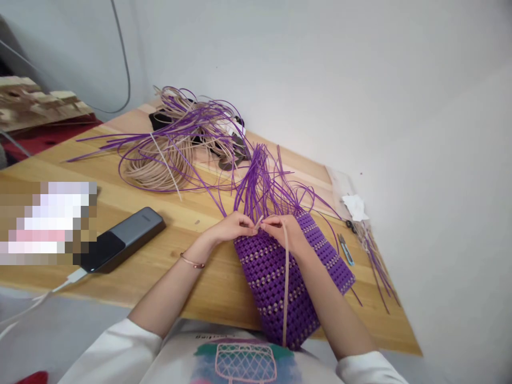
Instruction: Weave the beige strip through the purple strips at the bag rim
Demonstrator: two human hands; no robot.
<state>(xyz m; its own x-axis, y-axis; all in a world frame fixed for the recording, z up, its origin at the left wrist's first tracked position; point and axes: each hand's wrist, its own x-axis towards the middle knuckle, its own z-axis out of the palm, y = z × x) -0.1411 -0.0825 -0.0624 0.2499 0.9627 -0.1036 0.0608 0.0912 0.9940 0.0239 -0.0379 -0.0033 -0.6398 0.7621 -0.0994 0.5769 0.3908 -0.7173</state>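
On the left of the worktop (168,277) a blurred patch hides whatever lies there, beside a dark power bank (120,240) on its white cable. Farther back, your loose coil of beige and purple strips (172,154) looks plentiful, so I judge much weaving material is unused. Your left hand (230,226) and right hand (286,229) meet at the upper edge of the purple woven piece (280,277), fingers pinched together on a beige strip (285,288) that trails down over it. Many rows look finished, yet the free purple ends (260,181) standing above suggest more remains. The piece's lower end is cut off by the worktop edge; the exact weave point is hidden under your fingers. Small snips (346,249) lie right.
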